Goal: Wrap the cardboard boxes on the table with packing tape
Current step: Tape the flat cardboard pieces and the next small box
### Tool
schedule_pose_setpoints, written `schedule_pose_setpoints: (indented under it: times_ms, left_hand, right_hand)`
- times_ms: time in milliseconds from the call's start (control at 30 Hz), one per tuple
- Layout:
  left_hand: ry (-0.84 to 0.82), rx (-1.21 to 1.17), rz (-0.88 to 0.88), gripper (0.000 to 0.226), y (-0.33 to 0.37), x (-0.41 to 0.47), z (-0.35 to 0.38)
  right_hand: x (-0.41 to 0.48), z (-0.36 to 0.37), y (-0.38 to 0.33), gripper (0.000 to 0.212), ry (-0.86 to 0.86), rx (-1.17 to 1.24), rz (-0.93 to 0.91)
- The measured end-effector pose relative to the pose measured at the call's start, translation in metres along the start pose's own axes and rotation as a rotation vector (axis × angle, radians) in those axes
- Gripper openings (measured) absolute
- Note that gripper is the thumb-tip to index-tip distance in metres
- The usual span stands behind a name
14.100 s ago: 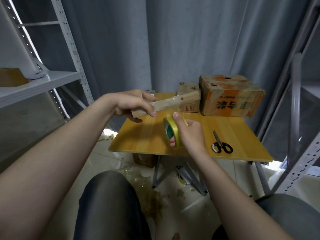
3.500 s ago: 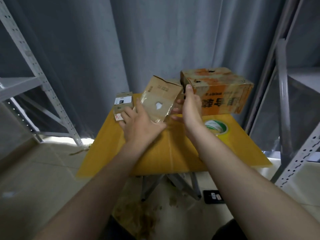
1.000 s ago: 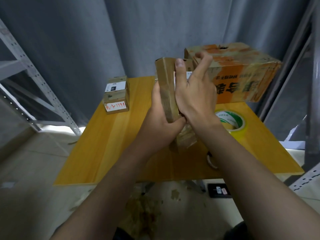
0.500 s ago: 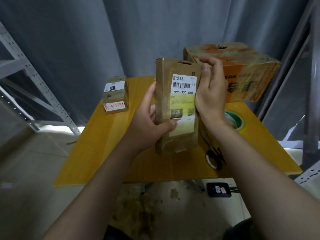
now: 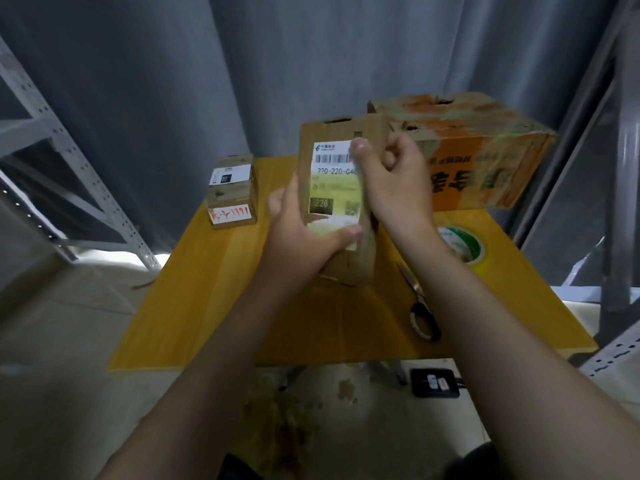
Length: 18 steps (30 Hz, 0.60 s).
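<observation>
Both hands hold a labelled box (image 5: pixel 332 174) upright over the yellow counter (image 5: pixel 214 306). The left hand (image 5: pixel 298 237) grips its lower left side, thumb lying across the white shipping label. The right hand (image 5: pixel 394 188) curls round its right edge, thumb on the label's top. Left of the labelled box stands a small box (image 5: pixel 232 192). Behind it to the right sits a large orange box (image 5: pixel 478 150). To its right lie a tape roll (image 5: pixel 464 247) and, nearer the person, scissors (image 5: pixel 420 306).
</observation>
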<state>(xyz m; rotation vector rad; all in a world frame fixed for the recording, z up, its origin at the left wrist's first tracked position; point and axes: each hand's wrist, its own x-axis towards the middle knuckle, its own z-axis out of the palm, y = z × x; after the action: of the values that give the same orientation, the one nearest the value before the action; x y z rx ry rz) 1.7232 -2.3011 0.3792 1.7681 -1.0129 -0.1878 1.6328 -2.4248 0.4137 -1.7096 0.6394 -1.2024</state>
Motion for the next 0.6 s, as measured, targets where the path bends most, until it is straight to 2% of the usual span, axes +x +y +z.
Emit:
schedule_pose_setpoints:
  times_ms: [33, 100, 233, 400, 600]
  left_hand:
    - [-0.048, 0.024, -0.015, 0.139, 0.001, -0.001, 0.004]
    - [-0.084, 0.042, -0.01, 0.152, 0.001, -0.002, 0.01]
    - [-0.044, 0.053, 0.005, 0.157, -0.001, -0.005, 0.016]
    - [-0.076, -0.05, -0.027, 0.159, 0.005, -0.012, 0.028]
    - [-0.173, -0.127, -0.052, 0.154, 0.007, -0.011, 0.022]
  right_hand:
    - [-0.002, 0.002, -0.004, 0.02, -0.009, -0.054, -0.021]
    - [-0.006, 0.005, -0.013, 0.021, -0.031, -0.14, -0.069]
    - [-0.009, 0.009, -0.019, 0.046, -0.001, -0.185, -0.039]
    - [-0.012, 0.006, -0.021, 0.049, 0.163, -0.419, -0.139]
    - [-0.006, 0.003, -0.021, 0.047, 0.16, -0.214, -0.233]
